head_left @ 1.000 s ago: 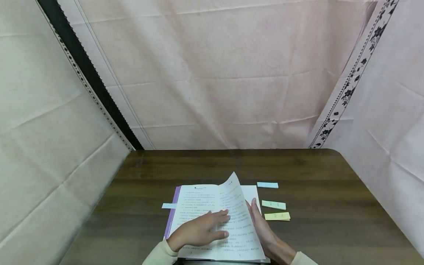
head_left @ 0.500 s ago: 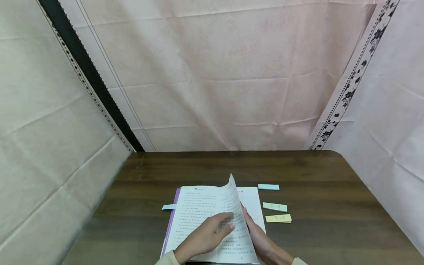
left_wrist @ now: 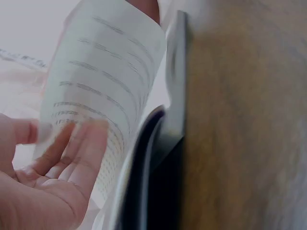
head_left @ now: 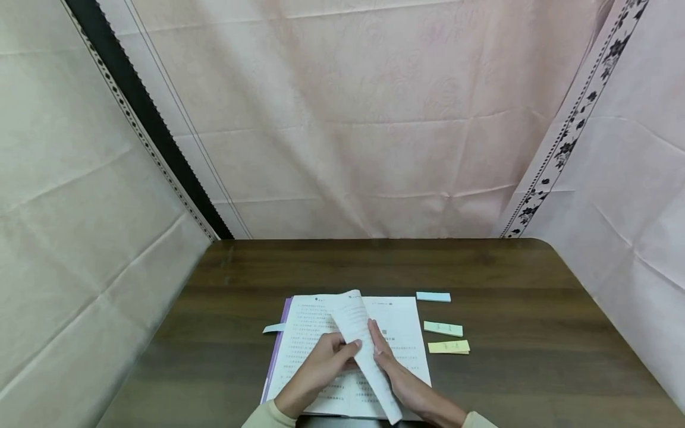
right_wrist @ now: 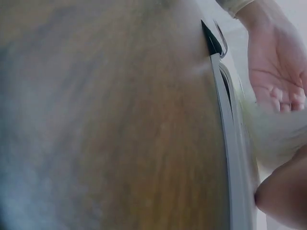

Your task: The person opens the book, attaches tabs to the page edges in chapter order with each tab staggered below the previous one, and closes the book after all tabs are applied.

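An open book (head_left: pixel 305 333) with a purple left edge lies on the table, printed text on both pages. One page (head_left: pixel 355 324) stands up from the middle, curled over toward the left. My left hand (head_left: pixel 321 368) pinches this page's free edge, thumb on top and fingers partly hidden beneath; the left wrist view shows the hand (left_wrist: pixel 53 191) against the printed sheet (left_wrist: pixel 110 62). My right hand (head_left: pixel 404 383) rests against the page's right side with its fingers straight. Only part of the right hand (right_wrist: pixel 283 191) shows in the right wrist view.
A pale blue tab (head_left: pixel 274 327) sticks out from the book's left edge. To its right lie a blue strip (head_left: pixel 433 296), a green strip (head_left: pixel 443 329) and a yellow strip (head_left: pixel 448 346) on the brown wooden table (head_left: pixel 514 368). Light cloth (head_left: pixel 364 119) hangs around the table.
The page has swung over leftward and now curls, baring the right-hand page. My left hand has gone from lying flat on it to pinching its edge; my right hand has moved left with it.
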The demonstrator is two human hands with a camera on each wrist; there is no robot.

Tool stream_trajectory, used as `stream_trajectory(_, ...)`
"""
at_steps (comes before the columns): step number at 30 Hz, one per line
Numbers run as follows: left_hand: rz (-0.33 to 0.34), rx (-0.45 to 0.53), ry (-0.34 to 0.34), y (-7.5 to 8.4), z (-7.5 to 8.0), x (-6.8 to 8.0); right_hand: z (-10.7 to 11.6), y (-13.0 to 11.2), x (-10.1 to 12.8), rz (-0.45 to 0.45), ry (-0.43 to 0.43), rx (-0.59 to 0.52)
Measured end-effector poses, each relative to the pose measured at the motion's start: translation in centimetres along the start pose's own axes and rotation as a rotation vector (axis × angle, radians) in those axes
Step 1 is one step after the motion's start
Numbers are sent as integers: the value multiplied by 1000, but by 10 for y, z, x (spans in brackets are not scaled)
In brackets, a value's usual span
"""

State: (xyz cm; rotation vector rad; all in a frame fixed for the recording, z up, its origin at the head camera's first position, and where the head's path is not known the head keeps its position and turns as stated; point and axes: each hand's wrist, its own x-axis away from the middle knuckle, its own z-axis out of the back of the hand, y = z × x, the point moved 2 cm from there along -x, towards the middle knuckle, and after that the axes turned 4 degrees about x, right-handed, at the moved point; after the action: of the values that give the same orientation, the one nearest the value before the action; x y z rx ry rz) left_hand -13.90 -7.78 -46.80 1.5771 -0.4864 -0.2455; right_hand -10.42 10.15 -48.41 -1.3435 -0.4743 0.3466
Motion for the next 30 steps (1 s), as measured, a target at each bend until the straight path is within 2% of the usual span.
stream_trajectory(2,4,-2,47,5,9,3,0,-1,0,12,-10,34)
stream_trajectory(4,-11,-20,92,13,19,7,-1,-1,0,37,-26,129)
stream_trajectory(8,-32,-71,158,32,43,13,-6,-1,1,121,-64,425)
stream_trajectory(11,-23,-102,149,40,61,16,-10,-1,2,155,-99,629)
stream_trajectory(14,-7,-124,120,42,77,18,-14,-1,1,153,-135,752)
stream_trajectory(18,34,-184,125,38,99,21,-18,-1,0,123,-145,819)
stream_trajectory(22,95,-297,185,29,118,25,-20,-2,-1,89,-139,853)
stream_trajectory(25,133,-361,215,20,127,27,-20,-4,-1,67,-141,864)
stream_trajectory(30,152,-409,211,7,137,29,-19,-6,-1,43,-156,874)
